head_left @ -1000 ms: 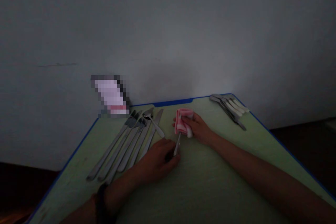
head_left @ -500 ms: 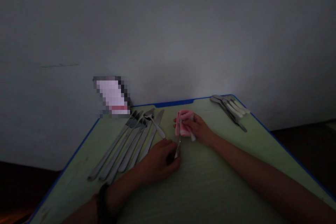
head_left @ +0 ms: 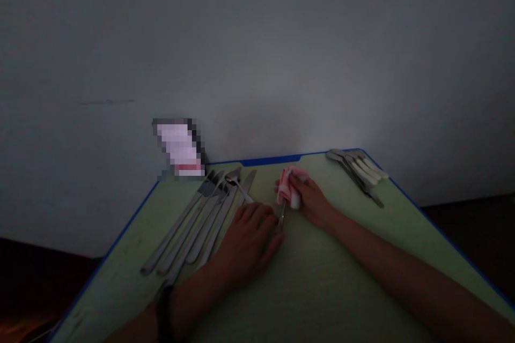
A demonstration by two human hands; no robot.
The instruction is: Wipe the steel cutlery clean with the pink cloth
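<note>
My left hand (head_left: 251, 238) is closed around the handle end of a slim metal piece of cutlery (head_left: 282, 217). Its far end is wrapped in a pink and white cloth (head_left: 286, 186), so I cannot tell its kind. My right hand (head_left: 311, 198) pinches the cloth around that end. Just left of my left hand lies a row of several table knives (head_left: 197, 225) with long metal handles. A spoon (head_left: 240, 187) rests among them, its handle end near my left knuckles.
Several utensils with white handles (head_left: 364, 170) and some dark metal ones (head_left: 354, 177) lie at the back right of the pale green, blue-edged table (head_left: 322, 278). A blurred-out phone-like device (head_left: 181, 144) leans against the wall at the back left.
The cloth has been bunched up and turned around the cutlery, now showing white and covering more of its far end. My left fingers have closed further over the handle. The view has shifted slightly.
</note>
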